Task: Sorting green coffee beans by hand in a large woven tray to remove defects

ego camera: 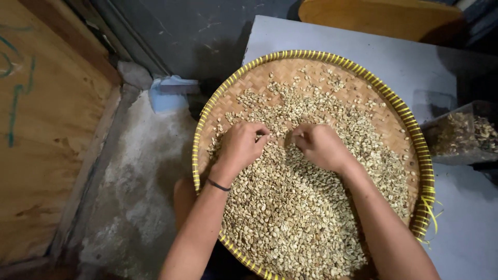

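**A:** Start with what's closest to you. Your forearms come up over the near edge of the woven tray (332,58), and there's a dark band on your left wrist (218,185). The thickest part of the pale beans (290,218) lies right there between your arms, heaped toward the near rim.

**B:** And my hands?

**A:** Both are down in the beans, close together near the tray's middle, knuckles up and fingers curled under. Your left hand (239,145) looks to be pinching at a few beans with thumb and fingertips. Your right hand (320,146) is bunched the same way, fingertips tucked into the pile; I can't tell if anything is caught between them.

**B:** So which step is this?

**A:** I'd judge you're mid-sort, picking through the beans a few at a time. Whatever comes next calls for a light pinch, not a scoop, and for keeping the heap off the rim nearest you.

**B:** Further out?

**A:** Beyond your hands the beans thin to a scatter on bare weave. The tray sits on a grey table (456,228) and overhangs its left edge. To your right stands a clear container (459,136) of darker bits. On the floor to your left lies a light blue brush (168,93), beside a wooden panel (46,129).
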